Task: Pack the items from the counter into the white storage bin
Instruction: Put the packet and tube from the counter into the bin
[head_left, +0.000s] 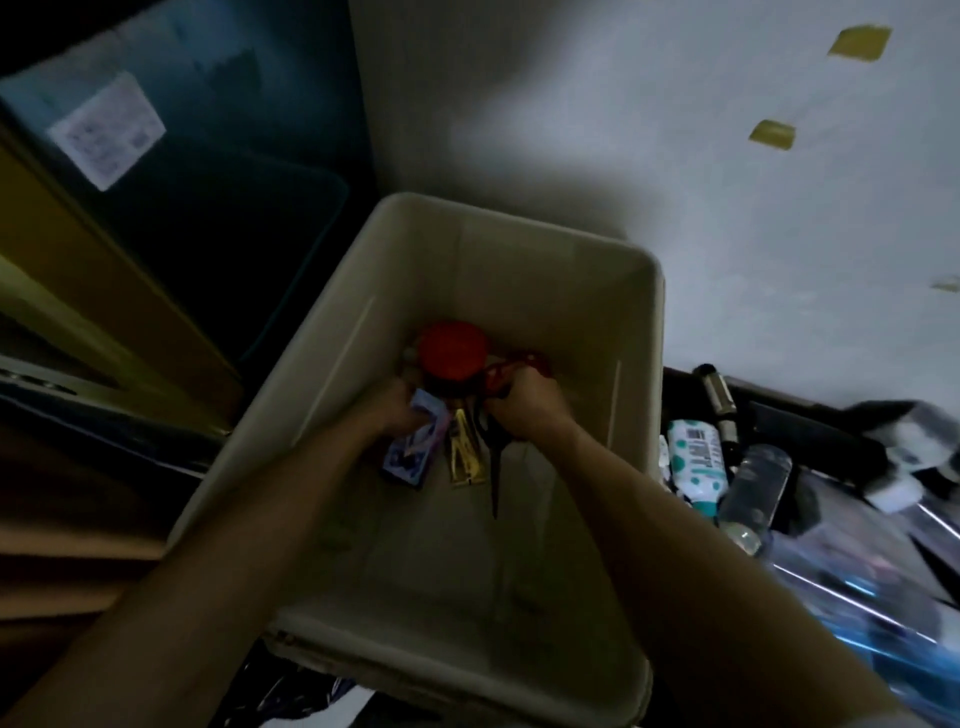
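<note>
While plunged deep in white plastic storage bin (545, 280), left grip (397, 410) curls round purple-blue flat packet (410, 460) on bin floor; right grip (524, 410) clasps dark-bladed scissors (493, 467) beside gold foil sachet (465, 457), round red lid (452, 353) behind.

I've got a dark tabletop (769, 415) right of the white storage bin (641, 322). On it: spotted white-teal pouch (693, 462) nearest the bin, clear bottle (753, 480) just right of it, dark cylinder (719, 405) farther back. Far-right clutter is too blurred to ID. Can't tell what the bin rests on.
</note>
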